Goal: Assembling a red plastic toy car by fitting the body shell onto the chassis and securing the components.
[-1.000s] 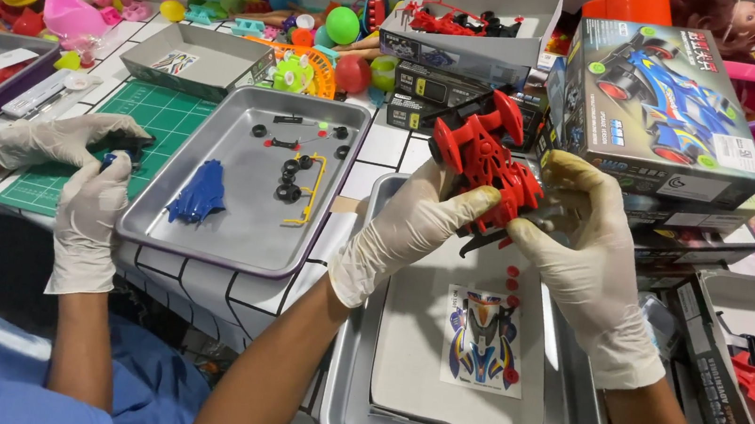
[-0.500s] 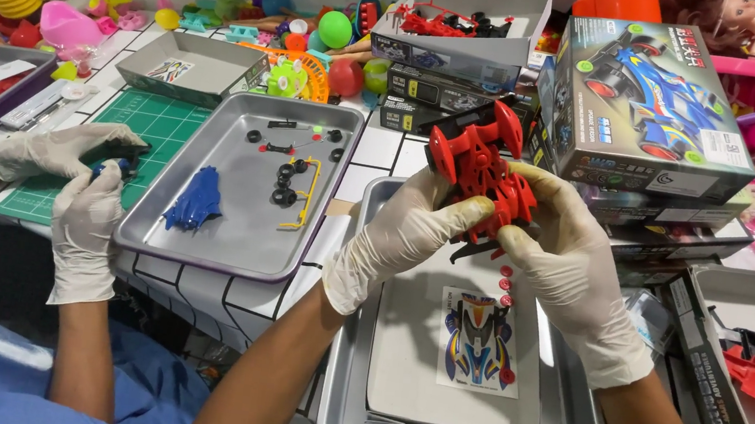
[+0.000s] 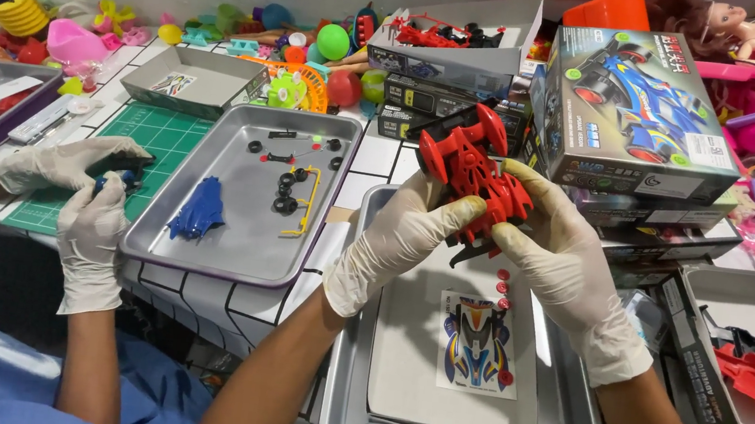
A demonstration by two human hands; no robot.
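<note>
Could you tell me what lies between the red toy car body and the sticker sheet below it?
In the head view, only small red round parts lie there.

Thin, off-white disposable gloves are worn on the left hand [image 3: 402,243] and the right hand [image 3: 570,272]. The gloves are wrinkled and end just past the wrists. The forearms are left uncovered, without sleeves.

Red toy car [image 3: 472,171], white gloves, silver tray [image 3: 352,351], blue/red sticker sheet [image 3: 474,344], green grid mat [image 3: 145,133].
</note>
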